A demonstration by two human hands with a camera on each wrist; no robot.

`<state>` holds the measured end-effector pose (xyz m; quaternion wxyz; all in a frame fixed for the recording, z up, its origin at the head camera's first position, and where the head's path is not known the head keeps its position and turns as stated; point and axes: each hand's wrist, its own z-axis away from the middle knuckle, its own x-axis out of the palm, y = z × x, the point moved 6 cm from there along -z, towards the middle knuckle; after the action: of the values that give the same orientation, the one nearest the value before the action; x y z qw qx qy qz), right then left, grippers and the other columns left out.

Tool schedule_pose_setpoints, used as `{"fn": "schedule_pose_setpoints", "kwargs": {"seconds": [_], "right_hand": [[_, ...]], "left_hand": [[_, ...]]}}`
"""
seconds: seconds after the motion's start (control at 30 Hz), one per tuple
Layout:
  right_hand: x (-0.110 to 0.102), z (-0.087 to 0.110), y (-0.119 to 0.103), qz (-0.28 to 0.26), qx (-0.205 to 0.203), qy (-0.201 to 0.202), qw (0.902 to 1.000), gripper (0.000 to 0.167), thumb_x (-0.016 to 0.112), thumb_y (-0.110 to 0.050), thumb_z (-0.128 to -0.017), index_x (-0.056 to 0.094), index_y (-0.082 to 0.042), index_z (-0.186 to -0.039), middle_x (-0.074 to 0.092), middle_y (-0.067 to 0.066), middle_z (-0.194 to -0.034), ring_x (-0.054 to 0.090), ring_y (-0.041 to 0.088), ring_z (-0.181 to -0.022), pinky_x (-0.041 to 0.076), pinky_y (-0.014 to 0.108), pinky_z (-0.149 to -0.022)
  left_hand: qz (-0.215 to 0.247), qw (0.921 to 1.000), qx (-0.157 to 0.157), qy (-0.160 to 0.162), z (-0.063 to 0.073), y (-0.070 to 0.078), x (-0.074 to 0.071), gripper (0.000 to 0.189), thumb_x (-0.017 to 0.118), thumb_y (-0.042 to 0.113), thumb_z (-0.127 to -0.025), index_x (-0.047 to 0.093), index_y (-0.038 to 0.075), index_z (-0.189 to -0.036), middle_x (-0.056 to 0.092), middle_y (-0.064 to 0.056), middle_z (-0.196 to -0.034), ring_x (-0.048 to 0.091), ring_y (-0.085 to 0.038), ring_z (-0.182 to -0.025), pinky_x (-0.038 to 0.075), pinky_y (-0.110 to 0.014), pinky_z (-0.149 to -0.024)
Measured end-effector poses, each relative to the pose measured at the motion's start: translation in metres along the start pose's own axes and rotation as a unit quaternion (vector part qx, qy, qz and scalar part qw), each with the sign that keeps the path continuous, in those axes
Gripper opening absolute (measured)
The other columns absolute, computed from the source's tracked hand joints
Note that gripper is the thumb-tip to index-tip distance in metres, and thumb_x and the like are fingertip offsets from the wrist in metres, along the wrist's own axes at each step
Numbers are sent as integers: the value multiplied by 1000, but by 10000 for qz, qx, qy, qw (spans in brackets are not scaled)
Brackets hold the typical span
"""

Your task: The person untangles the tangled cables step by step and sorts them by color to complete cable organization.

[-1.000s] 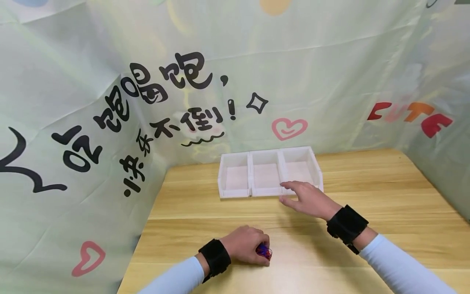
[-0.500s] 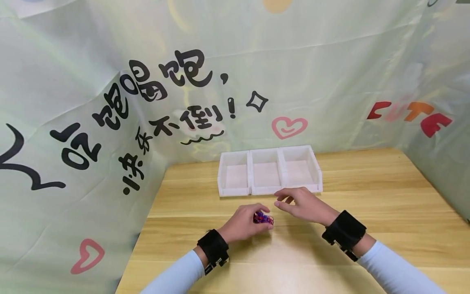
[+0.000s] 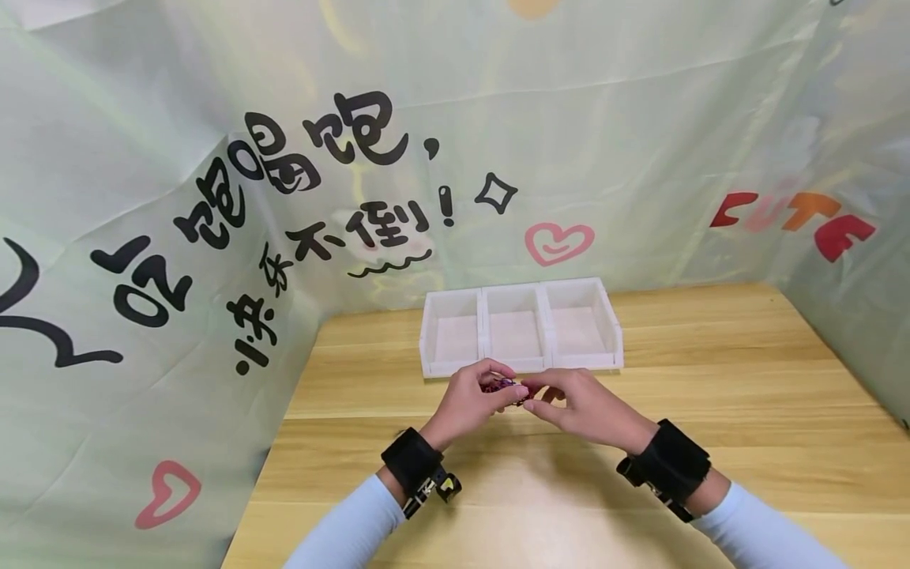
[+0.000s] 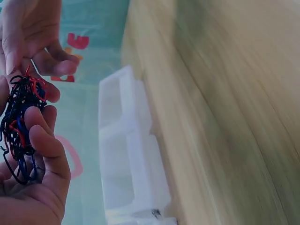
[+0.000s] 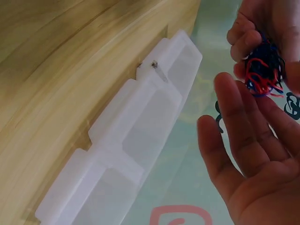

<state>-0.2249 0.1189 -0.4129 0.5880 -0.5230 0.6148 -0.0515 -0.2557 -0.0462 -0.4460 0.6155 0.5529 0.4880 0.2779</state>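
Wire bundle (image 4: 18, 131): located in the left hand (image 3: 465, 399), above the table and just to the near side of the tray.

Backdrop (image 3: 604, 142): pale green cloth at the far, left and right sides. It bears black lettering (image 3: 387, 225) at left and the coloured word "CUTE" (image 3: 842, 237) at right.

Table (image 3: 732, 379): wood-grain top, lit brighter at the near middle.

Tray (image 3: 515, 332): white, three compartments in a row from left to right, set on the far part of the table close to the backdrop.

Sleeves: light blue, left (image 3: 348, 525) and right (image 3: 768, 529), entering from the near edge. Each wrist carries a black band, left (image 3: 411, 458) and right (image 3: 668, 466).

Left hand: fingers and thumb clamped round the bundle. The wires lie lengthwise along the palm side, and their right end stands out past the grip.

Right hand (image 3: 600, 407): fingertips at that protruding end, other fingers spread apart. Whether the tips are together on the wires cannot be told.

Bundle make-up: thin red, blue and dark strands, tangled, with small loops and loose ends.
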Motion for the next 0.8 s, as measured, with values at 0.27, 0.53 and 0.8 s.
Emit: {"fn": "schedule_pose_setpoints", "kwargs": {"seconds": [0.27,0.53,0.8], "right_hand": [[-5,3,-3,-32,26,693,9976,23,75,-13,-93,76,-11,-116,74,-7,-105,66,6,-85,58,34,-73],[-8,4,2,-929,654,1125,9871,19,71,-17,-97,75,-3,-110,75,2,-96,70,11,-78,57,28,-68],[-6,4,-6,-996,864,1361,9819,28,71,-17,-97,70,-1,-119,74,5,-99,71,15,-80,57,29,-71]], "left_hand": [[613,9980,-14,122,0,7,-2,39,55,37,-105,67,2,-118,70,-5,-80,62,-17,-61,48,-22,-54],[1566,9862,517,116,4,14,-2,50,43,43,-108,51,4,-139,56,-6,-99,55,-20,-79,48,-26,-61],[1548,9816,898,665,1,20,6,39,52,32,-107,60,-2,-123,63,-8,-109,62,-17,-92,56,-35,-71]]}}
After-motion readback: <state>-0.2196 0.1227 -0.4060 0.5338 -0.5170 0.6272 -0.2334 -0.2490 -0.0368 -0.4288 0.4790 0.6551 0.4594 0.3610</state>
